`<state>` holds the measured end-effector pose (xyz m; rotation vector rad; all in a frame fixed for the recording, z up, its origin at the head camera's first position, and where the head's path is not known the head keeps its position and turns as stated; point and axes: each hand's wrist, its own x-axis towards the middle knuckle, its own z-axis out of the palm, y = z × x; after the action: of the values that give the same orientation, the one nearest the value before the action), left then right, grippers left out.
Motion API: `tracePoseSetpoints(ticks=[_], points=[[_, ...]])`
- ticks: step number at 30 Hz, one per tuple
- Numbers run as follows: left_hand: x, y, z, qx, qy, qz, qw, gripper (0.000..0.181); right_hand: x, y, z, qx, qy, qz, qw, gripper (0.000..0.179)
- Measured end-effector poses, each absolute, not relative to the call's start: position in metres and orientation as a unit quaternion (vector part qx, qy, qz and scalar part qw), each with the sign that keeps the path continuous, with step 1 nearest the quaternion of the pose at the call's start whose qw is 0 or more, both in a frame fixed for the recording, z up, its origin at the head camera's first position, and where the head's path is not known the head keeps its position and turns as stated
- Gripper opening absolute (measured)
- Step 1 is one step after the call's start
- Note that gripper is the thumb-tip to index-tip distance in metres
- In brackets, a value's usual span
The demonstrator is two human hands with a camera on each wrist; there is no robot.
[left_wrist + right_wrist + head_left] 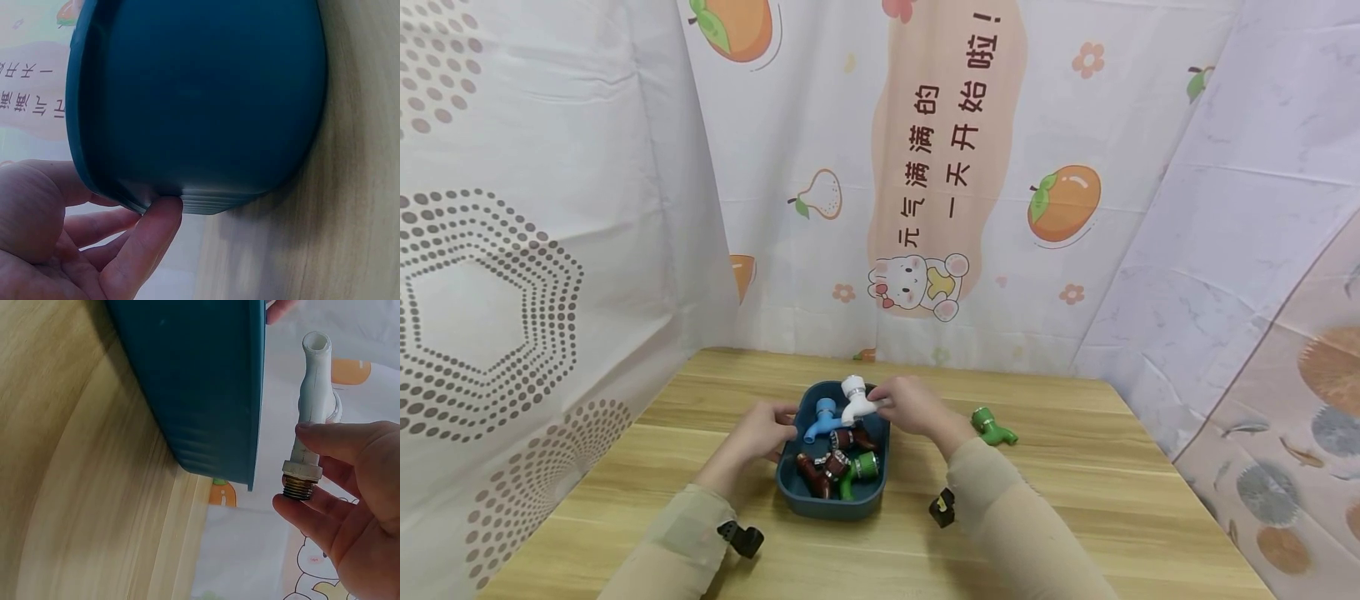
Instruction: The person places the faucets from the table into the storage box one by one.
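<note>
My right hand [913,405] pinches a white faucet [854,400] above the far right part of a dark teal plastic bin [831,507]. The right wrist view shows the faucet's brass threaded end [299,487] by the fingertips and its spout pointing away from the palm. At the bin's left side, my left hand [763,430] grips the rim, the thumb [150,234] against the outer wall. Inside the bin lie a blue faucet [824,423], brown faucets [814,477] and a green faucet [861,467], partly overlapping.
Another green faucet [992,427] lies on the wooden table [1075,492], to the right of my right hand. A printed curtain [820,292] hangs behind the table, with more curtains at both sides. Small black devices sit on both wrists.
</note>
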<state>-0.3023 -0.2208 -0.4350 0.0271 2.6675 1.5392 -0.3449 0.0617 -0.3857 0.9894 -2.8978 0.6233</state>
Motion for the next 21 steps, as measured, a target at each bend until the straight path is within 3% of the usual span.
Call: tracePoseSetpoints(ticks=[21], points=[[-0.302, -0.220, -0.434, 0.008, 0.864, 0.502, 0.031, 0.048, -0.342, 0.035, -0.392, 0.352, -0.921, 0.169, 0.015, 0.022]])
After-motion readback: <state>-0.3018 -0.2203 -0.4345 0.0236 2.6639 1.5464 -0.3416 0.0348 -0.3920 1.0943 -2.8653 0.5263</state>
